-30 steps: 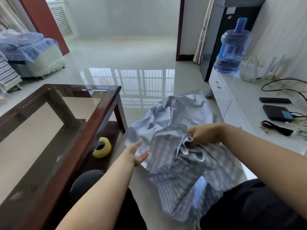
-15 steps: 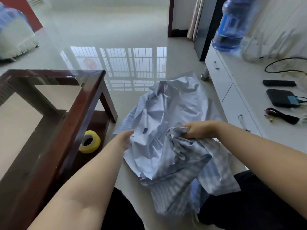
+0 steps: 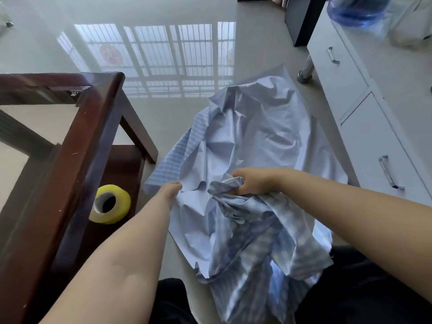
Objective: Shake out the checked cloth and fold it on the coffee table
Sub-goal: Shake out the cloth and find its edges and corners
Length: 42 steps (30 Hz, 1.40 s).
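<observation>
Head view: the crumpled, thin blue checked cloth (image 3: pixel 254 146) lies on the glossy floor at 3 o'clock of the wood-framed glass table (image 3: pixel 77 146). Right hand (image 3: pixel 251 181) grips a bunched fold; left hand (image 3: pixel 171 190) touches its edge, its fingers hidden, so its grip cannot be told. A yellow tape roll (image 3: pixel 111 203) sits on the table's lower shelf.

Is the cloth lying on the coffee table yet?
No, the cloth hangs crumpled over the floor beside the table, bunched in the right hand.
</observation>
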{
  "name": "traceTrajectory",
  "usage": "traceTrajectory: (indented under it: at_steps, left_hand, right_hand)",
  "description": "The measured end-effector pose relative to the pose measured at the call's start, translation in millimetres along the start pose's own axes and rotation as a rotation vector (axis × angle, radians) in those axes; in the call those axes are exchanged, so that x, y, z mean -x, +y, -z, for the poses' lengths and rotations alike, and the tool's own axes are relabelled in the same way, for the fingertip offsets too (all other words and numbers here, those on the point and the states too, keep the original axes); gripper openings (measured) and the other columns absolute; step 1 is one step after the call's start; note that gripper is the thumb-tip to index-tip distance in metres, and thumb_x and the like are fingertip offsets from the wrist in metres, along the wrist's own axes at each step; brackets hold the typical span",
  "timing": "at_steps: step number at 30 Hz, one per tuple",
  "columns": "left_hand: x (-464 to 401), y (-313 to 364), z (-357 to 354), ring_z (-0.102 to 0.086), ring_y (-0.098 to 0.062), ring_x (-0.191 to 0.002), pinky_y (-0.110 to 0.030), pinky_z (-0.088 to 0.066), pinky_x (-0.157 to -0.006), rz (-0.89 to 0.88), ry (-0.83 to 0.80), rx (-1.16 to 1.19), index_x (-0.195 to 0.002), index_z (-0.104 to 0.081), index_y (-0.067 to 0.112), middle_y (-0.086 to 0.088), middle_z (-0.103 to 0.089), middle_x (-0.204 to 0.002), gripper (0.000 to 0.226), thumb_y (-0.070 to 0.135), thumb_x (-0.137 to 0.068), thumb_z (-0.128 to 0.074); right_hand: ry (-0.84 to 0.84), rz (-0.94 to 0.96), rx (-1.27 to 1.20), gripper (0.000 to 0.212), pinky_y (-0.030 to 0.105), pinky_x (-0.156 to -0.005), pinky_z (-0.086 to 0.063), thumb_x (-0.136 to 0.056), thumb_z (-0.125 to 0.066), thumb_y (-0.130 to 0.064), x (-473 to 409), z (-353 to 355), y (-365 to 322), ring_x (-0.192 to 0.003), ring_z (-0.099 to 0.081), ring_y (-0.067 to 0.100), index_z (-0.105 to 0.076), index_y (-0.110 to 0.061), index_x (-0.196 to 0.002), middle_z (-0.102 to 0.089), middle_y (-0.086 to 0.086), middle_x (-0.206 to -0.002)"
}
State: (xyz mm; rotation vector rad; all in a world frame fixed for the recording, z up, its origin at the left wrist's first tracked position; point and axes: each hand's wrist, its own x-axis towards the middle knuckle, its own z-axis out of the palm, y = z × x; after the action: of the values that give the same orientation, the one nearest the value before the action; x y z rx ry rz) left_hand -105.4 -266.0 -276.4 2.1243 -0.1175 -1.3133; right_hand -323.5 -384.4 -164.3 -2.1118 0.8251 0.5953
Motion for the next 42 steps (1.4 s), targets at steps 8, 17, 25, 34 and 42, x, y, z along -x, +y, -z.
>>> traceTrajectory:
  at_steps: [8,17,25,34,42]
  left_hand:
    - [-60,-20,-14,-0.031,-0.011,-0.062,-0.026,-0.021,-0.056,0.023,-0.045,0.027,-0.069,-0.043,0.024,0.003,-0.037,-0.073,0.031,0.011,-0.097,-0.041]
    - [-122,-49,-17,-0.04,-0.017,-0.074,-0.025,-0.025,-0.058,0.087,-0.071,0.107,-0.067,-0.049,0.022,-0.002,-0.046,-0.088,0.011,0.024,-0.069,-0.06]
    - [-102,-36,-26,-0.047,-0.012,-0.065,-0.024,-0.034,-0.061,0.039,-0.141,0.143,-0.076,-0.05,0.021,0.004,-0.05,-0.075,0.024,0.011,-0.097,-0.051]
    - [-114,-39,-23,-0.037,-0.023,-0.134,-0.028,-0.033,-0.087,0.053,-0.171,0.022,-0.145,-0.038,0.02,-0.006,-0.04,-0.147,0.051,0.015,-0.096,-0.052]
    - [-87,-7,-20,-0.06,-0.026,-0.112,-0.027,-0.043,-0.088,-0.176,0.278,0.127,-0.114,-0.065,0.004,-0.011,-0.066,-0.116,0.027,0.014,-0.088,-0.065]
  right_hand:
    - [0.004,-0.07,0.012,0.037,0.028,-0.079,-0.039,-0.086,-0.062,-0.045,-56,-6,12,-0.091,-0.055,0.019,-0.059,-0.018,-0.111,-0.059,-0.003,-0.099]
    - [0.077,-0.079,-0.027,0.038,0.024,-0.076,-0.037,-0.087,-0.062,-0.036,-65,-10,15,-0.101,-0.057,0.024,-0.059,-0.013,-0.116,-0.063,0.005,-0.11]
    - [0.128,-0.052,-0.063,0.039,0.023,-0.075,-0.036,-0.086,-0.063,-0.04,-60,-9,13,-0.09,-0.053,0.017,-0.06,-0.015,-0.116,-0.063,0.002,-0.105]
    - [0.204,0.016,-0.063,0.031,0.024,-0.074,-0.035,-0.088,-0.06,-0.039,-58,-5,2,-0.088,-0.049,0.014,-0.059,-0.019,-0.112,-0.054,-0.006,-0.096]
    - [0.37,0.022,-0.15,0.029,0.03,-0.081,-0.043,-0.084,-0.067,-0.035,-64,-1,2,-0.091,-0.056,0.018,-0.056,-0.021,-0.107,-0.058,-0.002,-0.098]
